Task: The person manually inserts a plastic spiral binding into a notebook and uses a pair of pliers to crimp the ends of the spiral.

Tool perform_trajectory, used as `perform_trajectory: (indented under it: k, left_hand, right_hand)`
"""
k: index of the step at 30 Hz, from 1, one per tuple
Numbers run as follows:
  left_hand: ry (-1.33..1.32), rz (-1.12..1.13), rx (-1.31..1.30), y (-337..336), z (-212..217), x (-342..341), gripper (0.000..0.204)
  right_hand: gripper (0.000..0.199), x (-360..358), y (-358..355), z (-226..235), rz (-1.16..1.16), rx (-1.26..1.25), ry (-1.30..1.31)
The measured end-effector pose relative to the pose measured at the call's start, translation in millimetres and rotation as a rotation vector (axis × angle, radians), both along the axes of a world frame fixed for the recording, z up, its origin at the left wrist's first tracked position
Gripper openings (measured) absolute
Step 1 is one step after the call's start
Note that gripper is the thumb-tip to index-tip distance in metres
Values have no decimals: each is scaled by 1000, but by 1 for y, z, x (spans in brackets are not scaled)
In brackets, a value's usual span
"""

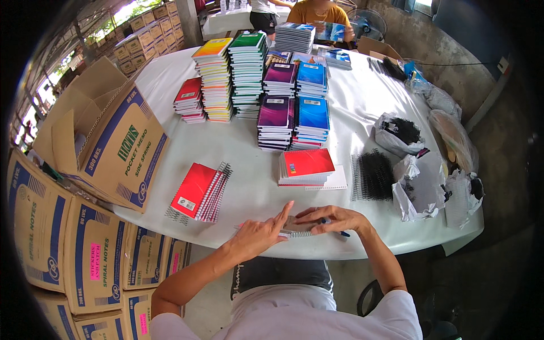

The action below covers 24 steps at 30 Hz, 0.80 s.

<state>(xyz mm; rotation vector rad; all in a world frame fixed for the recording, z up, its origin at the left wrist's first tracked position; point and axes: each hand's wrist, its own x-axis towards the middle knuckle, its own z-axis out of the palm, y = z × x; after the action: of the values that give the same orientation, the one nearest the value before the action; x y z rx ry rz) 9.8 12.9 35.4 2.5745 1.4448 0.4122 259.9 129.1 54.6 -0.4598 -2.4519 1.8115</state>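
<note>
Head view of a long white-covered table [238, 148], with a stack of red-covered notebooks [306, 163] beyond both hands. At the near edge, left hand [262, 233] with index finger straight and the others bent, its grip impossible to tell; right hand [335, 219] half curled around a thin dark-blue pen-like tool [324, 220]. Directly between these 2, partly hidden under both, a small grey-covered wire-bound notebook [293, 224], apparently lying left to right, with silver spiral coil [302, 233] toward the body, nearer the right fingers.
</note>
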Motion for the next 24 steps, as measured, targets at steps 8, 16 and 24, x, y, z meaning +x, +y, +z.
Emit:
perform_trajectory:
  k: [8,16,24]
  left_hand:
    - [46,41,-192,15,17,-2,106]
    - [64,94,-283,34,20,-2,106]
    - [131,153,-94,29,26,-31,90]
  right_hand:
    - [52,-6,6,-2,-17,-53,53]
    - [55,4,21,-17,-53,-301,172]
    - [56,-1,21,-10,-56,-292,201]
